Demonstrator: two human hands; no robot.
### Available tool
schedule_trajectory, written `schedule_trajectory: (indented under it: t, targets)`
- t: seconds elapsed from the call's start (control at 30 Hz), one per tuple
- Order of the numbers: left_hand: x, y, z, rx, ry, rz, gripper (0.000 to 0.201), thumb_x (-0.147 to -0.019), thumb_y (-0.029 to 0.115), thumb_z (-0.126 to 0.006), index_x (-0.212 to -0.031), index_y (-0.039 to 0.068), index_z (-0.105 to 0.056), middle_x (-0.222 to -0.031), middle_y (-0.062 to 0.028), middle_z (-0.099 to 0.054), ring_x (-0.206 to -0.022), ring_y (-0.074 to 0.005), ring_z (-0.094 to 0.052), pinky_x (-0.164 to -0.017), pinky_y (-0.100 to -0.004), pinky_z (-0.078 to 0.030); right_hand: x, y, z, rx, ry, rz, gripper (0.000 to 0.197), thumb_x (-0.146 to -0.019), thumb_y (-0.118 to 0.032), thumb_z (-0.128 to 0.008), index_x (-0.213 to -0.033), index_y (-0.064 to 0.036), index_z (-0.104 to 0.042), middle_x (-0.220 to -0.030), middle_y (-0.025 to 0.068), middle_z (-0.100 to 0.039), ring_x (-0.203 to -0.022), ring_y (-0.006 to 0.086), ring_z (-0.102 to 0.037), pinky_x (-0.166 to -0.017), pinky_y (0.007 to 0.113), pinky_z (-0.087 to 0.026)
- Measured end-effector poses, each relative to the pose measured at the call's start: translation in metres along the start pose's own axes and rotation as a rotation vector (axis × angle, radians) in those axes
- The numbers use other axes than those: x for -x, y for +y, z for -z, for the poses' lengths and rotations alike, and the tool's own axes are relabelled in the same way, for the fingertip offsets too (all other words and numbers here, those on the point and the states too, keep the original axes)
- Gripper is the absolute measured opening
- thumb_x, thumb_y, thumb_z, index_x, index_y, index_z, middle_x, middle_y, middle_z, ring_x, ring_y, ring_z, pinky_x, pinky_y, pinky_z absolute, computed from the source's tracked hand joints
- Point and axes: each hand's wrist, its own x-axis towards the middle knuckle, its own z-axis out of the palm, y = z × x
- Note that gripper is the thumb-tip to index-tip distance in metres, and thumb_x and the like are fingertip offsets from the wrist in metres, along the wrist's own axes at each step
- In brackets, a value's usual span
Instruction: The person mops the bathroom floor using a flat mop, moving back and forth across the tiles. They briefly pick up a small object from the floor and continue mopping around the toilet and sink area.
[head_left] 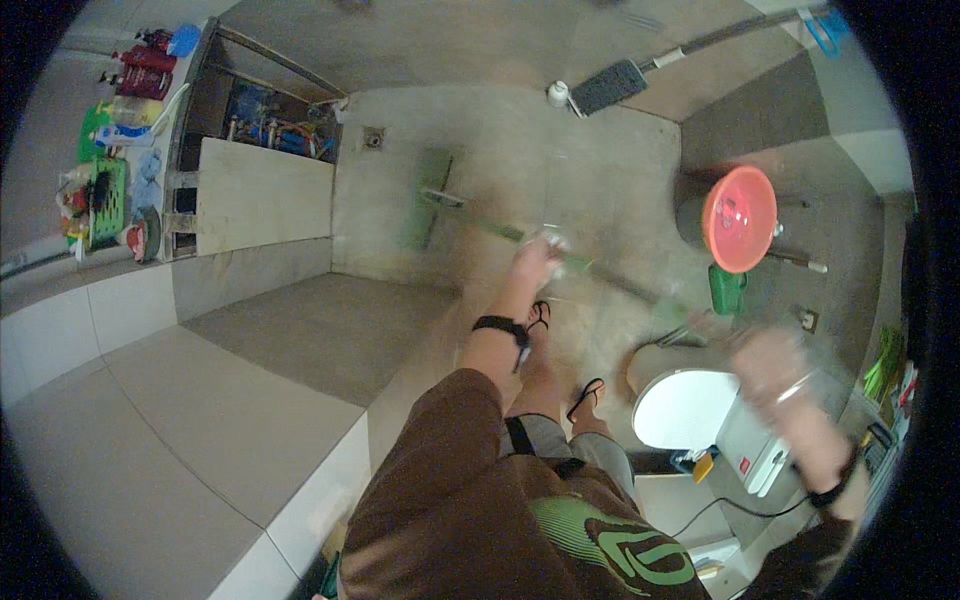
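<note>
A long-handled green floor tool (pixel 430 200) with a wide flat head slants across the wet-looking floor. Its head is smeared by motion, so I cannot tell whether it is a mop, a brush or a squeegee. My left hand (pixel 540 258) is closed round the middle of its pole, near my feet. Toward the right, the pole runs up to my right hand (pixel 770 370), which is closed at its upper end and heavily blurred. Something clear and shiny shows on both hands, perhaps thin plastic gloves.
A white toilet lid (pixel 685 410) lies below my right hand. Along the right wall are a red basin (pixel 740 220) and a green container (pixel 727 290). A dark-padded long-handled scrubber (pixel 610 88) and a white bottle (pixel 558 93) are at the far wall. An open cabinet (pixel 265 195) stands left.
</note>
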Motion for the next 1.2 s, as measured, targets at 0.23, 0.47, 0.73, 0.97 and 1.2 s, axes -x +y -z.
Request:
schedule_trajectory:
  t: [0.23, 0.47, 0.73, 0.97, 1.2]
  targets:
    - [0.006, -0.17, 0.142, -1.007, 0.001, 0.088, 0.019, -0.085, 0.016, -0.059, -0.096, 0.0, -0.064, -0.092, -0.0175, -0.064, -0.086, -0.034, -0.061, -0.072, -0.0459, -0.048, -0.073, -0.218, 0.004, -0.848, -0.378, 0.033, 0.082, -0.082, -0.006, -0.057, -0.152, -0.0217, -0.018, -0.08, 0.0249, -0.066, -0.073, 0.0389, -0.067, -0.063, 0.052, -0.05]
    - [-0.012, -0.202, 0.192, 0.563, 0.471, 0.459, 0.015, -0.085, 0.018, -0.062, -0.089, 0.004, -0.06, -0.081, -0.0148, -0.065, -0.07, -0.0298, -0.063, -0.058, -0.044, -0.049, -0.126, -0.255, -0.007, -1.31, 0.36, 0.027, 0.088, -0.077, -0.003, -0.062, -0.152, -0.0147, -0.018, -0.091, 0.0288, -0.066, -0.084, 0.0402, -0.068, -0.075, 0.049, -0.052]
    - [0.002, -0.101, 0.077, 0.332, 0.153, -0.051, 0.007, -0.089, 0.018, -0.06, -0.089, 0.011, -0.057, -0.077, -0.006, -0.056, -0.067, -0.0218, -0.056, -0.057, -0.0411, -0.048, -0.026, -0.12, 0.03, -1.263, -0.186, 0.023, 0.08, -0.074, -0.009, -0.063, -0.148, -0.0152, -0.035, -0.074, 0.0135, -0.067, -0.062, 0.0222, -0.068, -0.06, 0.035, -0.054]
    - [0.046, 0.038, -0.101, 1.102, -0.033, 0.884, 0.01, -0.096, 0.019, -0.054, -0.086, 0.016, -0.05, -0.07, -0.0028, -0.049, -0.055, -0.0179, -0.049, -0.05, -0.0355, -0.047, 0.14, -0.066, 0.072, -1.151, -0.281, -0.299, 0.077, -0.073, -0.009, -0.064, -0.146, -0.0147, -0.039, -0.117, 0.022, -0.065, -0.107, 0.0308, -0.064, -0.093, 0.038, -0.049]
    - [0.035, 0.135, -0.231, 1.1, -0.306, 0.971, 0.012, -0.096, 0.02, -0.052, -0.086, 0.013, -0.052, -0.071, -0.0039, -0.05, -0.059, -0.02, -0.051, -0.053, -0.0361, -0.048, 0.215, -0.021, 0.089, -0.588, -0.283, -0.498, 0.063, -0.078, -0.011, -0.059, -0.139, -0.0157, -0.048, -0.082, 0.0169, -0.068, -0.076, 0.0328, -0.069, -0.069, 0.047, -0.052]
